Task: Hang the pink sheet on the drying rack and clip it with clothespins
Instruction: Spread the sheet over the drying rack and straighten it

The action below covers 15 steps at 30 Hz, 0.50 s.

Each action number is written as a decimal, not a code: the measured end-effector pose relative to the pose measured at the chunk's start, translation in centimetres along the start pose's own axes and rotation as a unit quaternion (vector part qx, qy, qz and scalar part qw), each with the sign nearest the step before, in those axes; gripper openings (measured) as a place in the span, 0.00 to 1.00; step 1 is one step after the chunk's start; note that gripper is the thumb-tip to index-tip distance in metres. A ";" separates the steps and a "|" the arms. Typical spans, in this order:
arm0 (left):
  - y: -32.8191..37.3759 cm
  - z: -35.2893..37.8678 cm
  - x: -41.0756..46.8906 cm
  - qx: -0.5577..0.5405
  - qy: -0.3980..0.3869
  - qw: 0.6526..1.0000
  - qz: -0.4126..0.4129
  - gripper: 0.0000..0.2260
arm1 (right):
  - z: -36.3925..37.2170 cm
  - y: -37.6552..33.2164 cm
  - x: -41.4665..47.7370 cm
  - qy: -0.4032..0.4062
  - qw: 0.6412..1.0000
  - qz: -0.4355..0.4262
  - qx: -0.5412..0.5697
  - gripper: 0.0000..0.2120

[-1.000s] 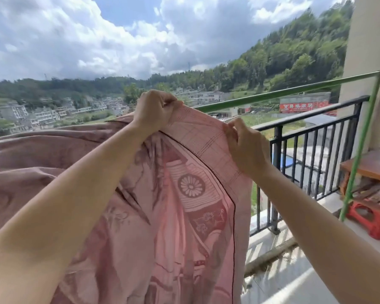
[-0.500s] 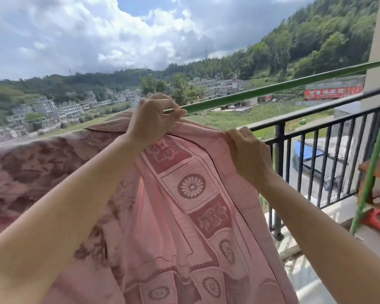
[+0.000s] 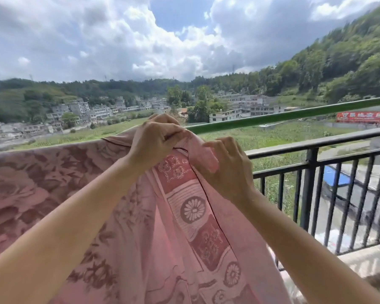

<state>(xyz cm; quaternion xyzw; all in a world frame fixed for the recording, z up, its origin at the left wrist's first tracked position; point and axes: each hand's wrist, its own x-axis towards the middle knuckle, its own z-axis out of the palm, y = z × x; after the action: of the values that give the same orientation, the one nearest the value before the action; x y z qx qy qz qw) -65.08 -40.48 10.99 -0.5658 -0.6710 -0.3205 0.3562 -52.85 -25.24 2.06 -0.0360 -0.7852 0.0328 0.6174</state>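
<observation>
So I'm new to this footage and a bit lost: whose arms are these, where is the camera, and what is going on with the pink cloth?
There is no machine here. The arms belong to a person, and the single camera sits on that person's head, looking forward and down, so you see what they see on a balcony.

The left hand and the right hand both pinch the top edge of a pink sheet with flower and medallion patterns. The sheet is draped over a green rail, the drying rack's bar, and hangs down toward the camera. The hands are at the sheet's right end, each grip closed on fabric at the bar.

Behind and below the bar is a black balcony railing, with fields, buildings and wooded hills beyond. No clothespins are visible in this view.
</observation>
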 end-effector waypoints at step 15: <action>-3.6 -4.9 -3.2 0.110 -0.012 0.974 0.196 0.20 | 0.9 -0.2 4.3 0.031 0.988 0.110 0.106 0.07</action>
<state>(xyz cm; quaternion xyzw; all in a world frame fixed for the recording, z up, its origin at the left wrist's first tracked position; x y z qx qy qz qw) -67.70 -46.79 10.84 -0.6475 -0.5820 -0.1617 0.4646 -54.70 -25.04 6.04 -0.0578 -0.7492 0.1823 0.6341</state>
